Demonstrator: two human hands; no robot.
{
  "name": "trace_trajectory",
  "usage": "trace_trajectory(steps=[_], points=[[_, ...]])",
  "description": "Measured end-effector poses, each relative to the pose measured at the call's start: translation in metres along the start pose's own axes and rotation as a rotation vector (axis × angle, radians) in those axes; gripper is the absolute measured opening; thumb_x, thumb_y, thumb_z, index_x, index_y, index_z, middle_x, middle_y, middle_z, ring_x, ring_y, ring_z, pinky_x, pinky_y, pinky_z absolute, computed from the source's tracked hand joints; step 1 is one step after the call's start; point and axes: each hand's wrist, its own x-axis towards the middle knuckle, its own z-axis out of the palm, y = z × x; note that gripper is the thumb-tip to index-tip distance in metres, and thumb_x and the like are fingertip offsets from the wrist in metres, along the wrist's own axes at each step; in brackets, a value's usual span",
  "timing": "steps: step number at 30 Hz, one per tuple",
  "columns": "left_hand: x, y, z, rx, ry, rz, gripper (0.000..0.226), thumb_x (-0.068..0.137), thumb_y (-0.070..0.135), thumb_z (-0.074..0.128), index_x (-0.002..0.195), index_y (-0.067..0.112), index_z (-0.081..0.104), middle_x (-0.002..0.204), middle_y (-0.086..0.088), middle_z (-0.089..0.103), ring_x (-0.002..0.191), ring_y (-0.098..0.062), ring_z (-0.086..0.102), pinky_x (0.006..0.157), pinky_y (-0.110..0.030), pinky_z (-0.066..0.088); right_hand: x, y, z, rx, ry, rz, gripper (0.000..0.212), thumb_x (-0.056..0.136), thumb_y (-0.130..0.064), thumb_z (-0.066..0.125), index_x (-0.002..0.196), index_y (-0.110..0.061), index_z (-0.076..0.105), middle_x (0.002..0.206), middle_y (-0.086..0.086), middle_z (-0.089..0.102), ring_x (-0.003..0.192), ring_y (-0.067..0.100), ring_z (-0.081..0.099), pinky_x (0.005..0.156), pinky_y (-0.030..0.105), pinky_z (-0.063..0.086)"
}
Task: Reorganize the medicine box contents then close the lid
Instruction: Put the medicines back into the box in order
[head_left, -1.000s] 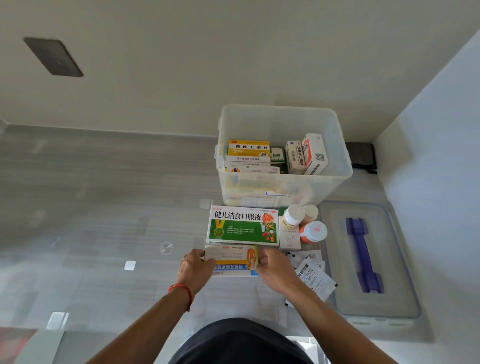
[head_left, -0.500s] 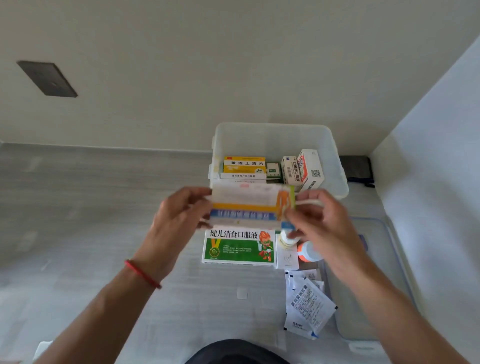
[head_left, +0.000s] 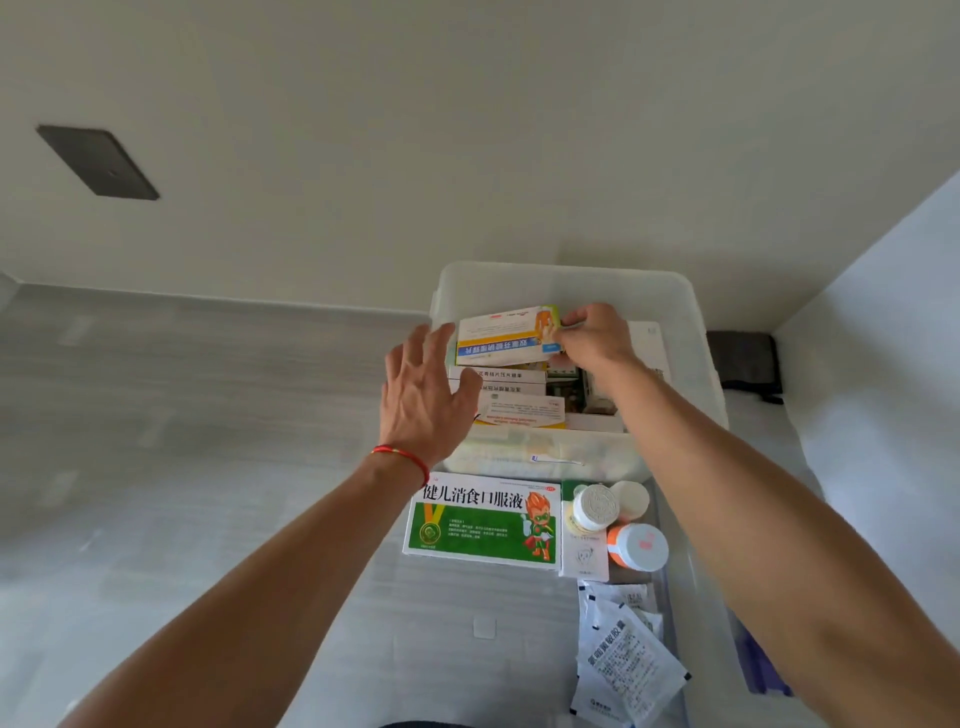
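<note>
**Carton held over open medicine box; placement pending**

The right hand (head_left: 592, 338) pinches the right end of a flat white, orange and blue cardboard medicine carton (head_left: 506, 335), thumb and fingers curled on its short edge. The left hand (head_left: 423, 395) is spread with straight fingers just beside the carton's left end, over the left rim of the box; whether a fingertip touches the carton cannot be told. It grips nothing.

The translucent plastic medicine box (head_left: 696, 332) stands at the far side of the grey floor (head_left: 182, 467), against the wall. The carton sits above its far-left part, long axis running left to right, tilted slightly, over a row of white cartons (head_left: 511, 395) already standing inside.

Key relation: the carton lies directly between the two hands, carried by the right alone. In my judgement the next move is a lowering into the far-left space, with the left hand placed to steady that end.

Outstanding items on the floor near the box: a large green and white carton (head_left: 483, 519), three small capped bottles (head_left: 618, 519) and white paper sachets (head_left: 623, 660). The clear lid with purple handle (head_left: 753, 670) lies at right, mostly hidden by the right forearm. The task appears partway done; the lid is not yet fitted.
</note>
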Motion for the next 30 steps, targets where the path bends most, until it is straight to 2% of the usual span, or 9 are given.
trace_trajectory(steps=[6, 13, 16, 19, 20, 22, 26, 28, 30], points=[[0.001, -0.002, 0.005, -0.015, 0.019, 0.009, 0.062, 0.084, 0.042, 0.042, 0.143, 0.021, 0.044, 0.147, -0.007, 0.045, 0.129, -0.029, 0.039, 0.098, -0.044, 0.045, 0.009, 0.012, 0.010, -0.251, -0.072, -0.071, 0.017, 0.091, -0.019, 0.076, 0.080, -0.017, 0.063, 0.095, 0.002, 0.073, 0.064, 0.014, 0.074, 0.059, 0.031, 0.064], [0.001, -0.001, 0.005, -0.019, 0.019, -0.009, 0.064, 0.083, 0.043, 0.041, 0.143, 0.021, 0.044, 0.144, -0.009, 0.047, 0.129, -0.030, 0.042, 0.096, -0.044, 0.047, -0.008, 0.004, 0.003, -0.509, -0.206, -0.122, 0.025, 0.098, -0.028, 0.063, 0.110, -0.007, 0.071, 0.108, 0.011, 0.074, 0.089, 0.029, 0.072, 0.070, 0.029, 0.054], [0.000, -0.002, 0.004, -0.006, 0.016, 0.002, 0.063, 0.083, 0.041, 0.042, 0.144, 0.023, 0.042, 0.143, -0.008, 0.048, 0.127, -0.031, 0.044, 0.094, -0.043, 0.047, -0.029, -0.006, -0.007, -0.502, -0.129, -0.218, 0.011, 0.096, -0.020, 0.062, 0.088, -0.013, 0.066, 0.098, 0.006, 0.072, 0.086, 0.026, 0.066, 0.057, 0.027, 0.045], [0.001, -0.003, 0.004, -0.010, 0.019, 0.022, 0.060, 0.089, 0.033, 0.049, 0.147, 0.025, 0.038, 0.143, -0.010, 0.046, 0.126, -0.033, 0.042, 0.098, -0.045, 0.045, -0.064, -0.011, -0.025, -0.419, 0.032, -0.429, 0.017, 0.096, -0.017, 0.059, 0.107, -0.012, 0.071, 0.110, 0.001, 0.072, 0.099, 0.018, 0.066, 0.083, 0.032, 0.056], [0.001, -0.003, 0.004, -0.021, 0.035, 0.029, 0.060, 0.091, 0.030, 0.049, 0.149, 0.023, 0.036, 0.143, -0.012, 0.046, 0.126, -0.034, 0.042, 0.099, -0.045, 0.042, -0.080, -0.009, -0.031, -0.363, 0.070, -0.517, 0.019, 0.096, -0.015, 0.058, 0.110, -0.012, 0.072, 0.112, 0.000, 0.073, 0.098, 0.013, 0.067, 0.087, 0.026, 0.055], [-0.009, -0.004, 0.004, -0.069, 0.126, 0.062, 0.059, 0.093, 0.027, 0.047, 0.150, 0.017, 0.033, 0.139, -0.014, 0.047, 0.121, -0.032, 0.044, 0.103, -0.043, 0.037, -0.118, -0.002, -0.046, -0.247, 0.098, -0.664, 0.019, 0.095, -0.011, 0.059, 0.107, -0.014, 0.074, 0.106, -0.002, 0.074, 0.091, 0.008, 0.067, 0.079, 0.013, 0.052], [-0.075, -0.032, 0.017, -0.267, 0.344, 0.088, 0.056, 0.091, 0.022, 0.046, 0.144, 0.006, 0.035, 0.127, -0.015, 0.047, 0.111, -0.033, 0.047, 0.100, -0.044, 0.041, -0.193, 0.044, -0.074, -0.120, 0.062, -0.677, 0.012, 0.097, -0.013, 0.063, 0.101, -0.017, 0.073, 0.092, -0.015, 0.073, 0.079, 0.006, 0.070, 0.066, 0.014, 0.053], [-0.118, -0.057, 0.032, -0.230, 0.244, 0.105, 0.055, 0.085, 0.015, 0.055, 0.137, 0.004, 0.039, 0.125, -0.014, 0.047, 0.112, -0.033, 0.048, 0.098, -0.047, 0.044, -0.220, 0.077, -0.073, -0.118, 0.004, -0.568, 0.010, 0.096, -0.014, 0.065, 0.098, -0.017, 0.074, 0.086, -0.023, 0.072, 0.076, 0.001, 0.071, 0.063, 0.009, 0.050], [-0.145, -0.080, 0.048, -0.056, 0.005, 0.127, 0.062, 0.077, 0.013, 0.066, 0.134, 0.003, 0.046, 0.128, -0.016, 0.051, 0.118, -0.034, 0.048, 0.098, -0.052, 0.046, -0.239, 0.108, -0.058, -0.200, -0.111, -0.462, 0.010, 0.096, -0.014, 0.066, 0.097, -0.019, 0.075, 0.086, -0.025, 0.071, 0.079, -0.002, 0.069, 0.066, 0.009, 0.050]])
